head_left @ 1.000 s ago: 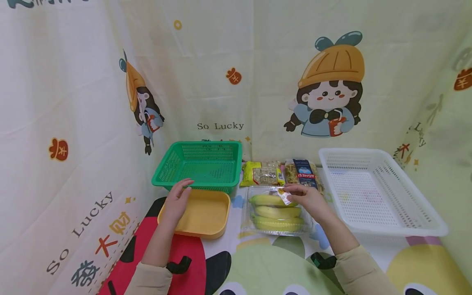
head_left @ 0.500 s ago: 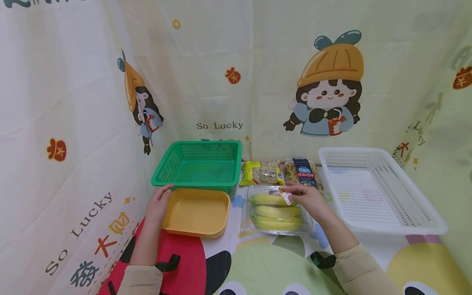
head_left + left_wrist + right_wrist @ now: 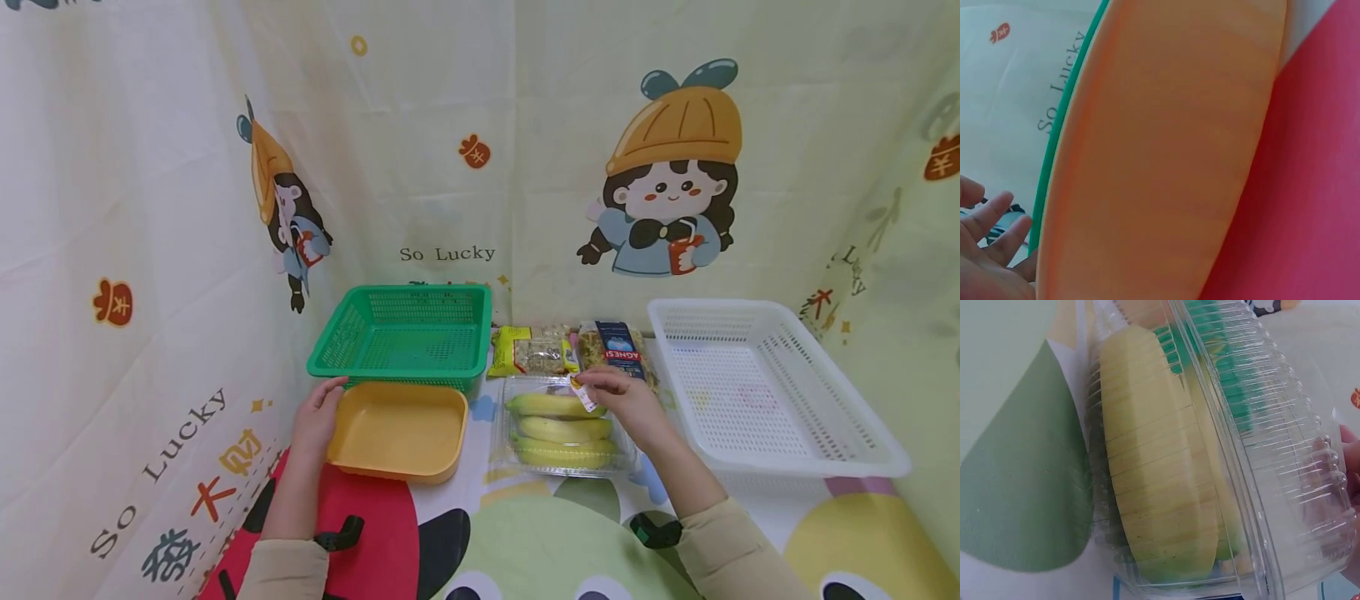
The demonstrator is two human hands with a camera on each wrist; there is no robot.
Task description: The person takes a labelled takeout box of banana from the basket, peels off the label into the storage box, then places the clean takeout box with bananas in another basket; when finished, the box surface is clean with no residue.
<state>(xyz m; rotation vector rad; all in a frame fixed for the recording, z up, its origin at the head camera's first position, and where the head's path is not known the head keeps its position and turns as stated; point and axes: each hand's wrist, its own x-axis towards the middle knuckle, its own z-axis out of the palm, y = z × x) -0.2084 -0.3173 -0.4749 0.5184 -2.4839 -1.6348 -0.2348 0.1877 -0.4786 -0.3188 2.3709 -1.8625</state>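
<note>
The left hand [image 3: 315, 425], fingers extended, lies at the left rim of the smooth orange tray [image 3: 401, 429] (contact cannot be told). The right hand [image 3: 630, 408] pinches the ribbed, clear container [image 3: 558, 474] of curved bananas [image 3: 566, 431], lower centre of the head view.

Packet [image 3: 609, 337]: "AGNESI". Curtain [image 3: 412, 192]: "So Lucky", "發大财".

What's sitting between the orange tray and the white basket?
The head view shows it: a clear box of bananas lies between the orange tray and the white basket, with the right hand at its far right corner.
</note>
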